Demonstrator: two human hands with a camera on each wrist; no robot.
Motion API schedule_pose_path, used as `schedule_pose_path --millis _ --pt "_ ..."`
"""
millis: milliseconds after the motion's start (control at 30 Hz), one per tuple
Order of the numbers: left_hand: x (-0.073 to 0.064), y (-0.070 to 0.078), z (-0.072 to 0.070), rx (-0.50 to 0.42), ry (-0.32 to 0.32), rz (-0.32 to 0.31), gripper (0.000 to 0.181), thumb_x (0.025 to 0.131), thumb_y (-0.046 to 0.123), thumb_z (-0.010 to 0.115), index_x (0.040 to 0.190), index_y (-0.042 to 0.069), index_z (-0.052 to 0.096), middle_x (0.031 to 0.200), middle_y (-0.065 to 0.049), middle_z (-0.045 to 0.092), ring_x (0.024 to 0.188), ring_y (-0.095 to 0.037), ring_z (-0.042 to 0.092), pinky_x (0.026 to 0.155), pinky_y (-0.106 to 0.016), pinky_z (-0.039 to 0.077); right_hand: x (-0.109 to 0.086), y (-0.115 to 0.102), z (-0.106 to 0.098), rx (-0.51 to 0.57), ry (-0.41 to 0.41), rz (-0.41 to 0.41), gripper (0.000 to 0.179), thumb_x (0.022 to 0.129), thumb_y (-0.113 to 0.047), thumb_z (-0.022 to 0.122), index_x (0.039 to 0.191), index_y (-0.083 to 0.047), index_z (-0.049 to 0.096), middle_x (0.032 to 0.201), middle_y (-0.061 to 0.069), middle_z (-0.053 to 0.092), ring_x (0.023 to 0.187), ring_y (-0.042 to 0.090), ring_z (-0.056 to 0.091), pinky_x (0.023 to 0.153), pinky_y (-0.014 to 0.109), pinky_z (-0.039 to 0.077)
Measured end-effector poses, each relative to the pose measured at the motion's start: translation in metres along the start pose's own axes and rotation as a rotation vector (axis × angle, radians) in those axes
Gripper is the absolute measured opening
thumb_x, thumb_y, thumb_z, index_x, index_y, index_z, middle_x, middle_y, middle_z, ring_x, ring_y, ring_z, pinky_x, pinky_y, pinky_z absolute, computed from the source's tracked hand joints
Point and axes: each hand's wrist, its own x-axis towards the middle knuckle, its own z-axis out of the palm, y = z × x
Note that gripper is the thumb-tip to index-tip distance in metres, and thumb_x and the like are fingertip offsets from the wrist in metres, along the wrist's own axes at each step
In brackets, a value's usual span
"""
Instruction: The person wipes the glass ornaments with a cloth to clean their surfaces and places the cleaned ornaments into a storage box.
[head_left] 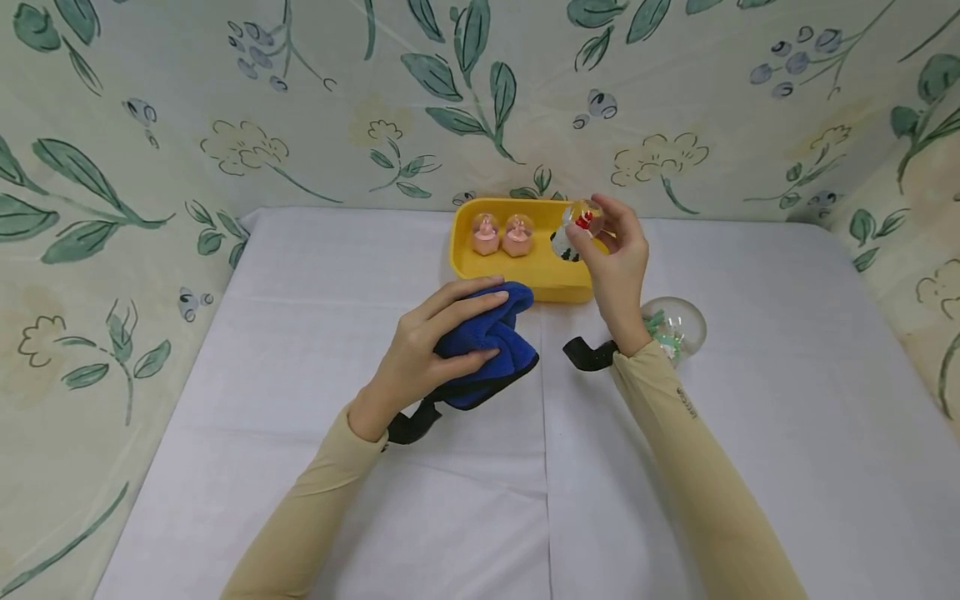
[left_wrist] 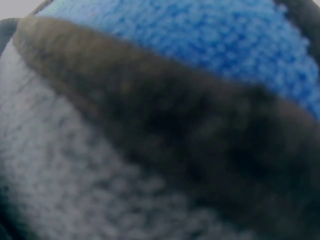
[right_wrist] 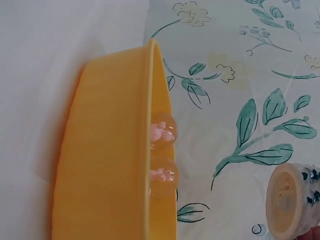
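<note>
My left hand [head_left: 420, 346] grips a bunched blue cloth [head_left: 491, 337] with a black edge, held over the white table. In the left wrist view the fuzzy cloth [left_wrist: 210, 35] and its dark border fill the frame, blurred. My right hand [head_left: 618, 258] pinches a small snow globe [head_left: 568, 237] with a white base and a red figure, above the right end of a yellow tray [head_left: 543, 287]. The right wrist view catches the underside of the globe's base [right_wrist: 286, 202] at the lower right. Two pink snow globes [head_left: 501, 235] stand side by side in the tray's left half.
A larger clear globe [head_left: 678, 329] with green inside sits on the table just right of my right wrist, partly hidden by it. Behind the white tabletop [head_left: 337, 275] hangs a leaf-patterned cloth [head_left: 315, 108]. Black straps circle both wrists.
</note>
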Motion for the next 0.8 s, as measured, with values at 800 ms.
schedule_pose_path --millis 800 --pt "-0.003 0.002 0.004 -0.001 -0.011 0.0 0.044 0.087 0.015 0.07 0.125 -0.001 0.056 0.133 -0.019 0.051 0.123 -0.031 0.049 0.101 -0.042 0.041 0.028 0.049 0.019 -0.191 -0.036 0.245 0.048 0.088 -0.017 0.069 0.131 -0.005 0.052 0.127 0.009 0.055 0.111 0.022 0.049 0.093 0.024 0.04"
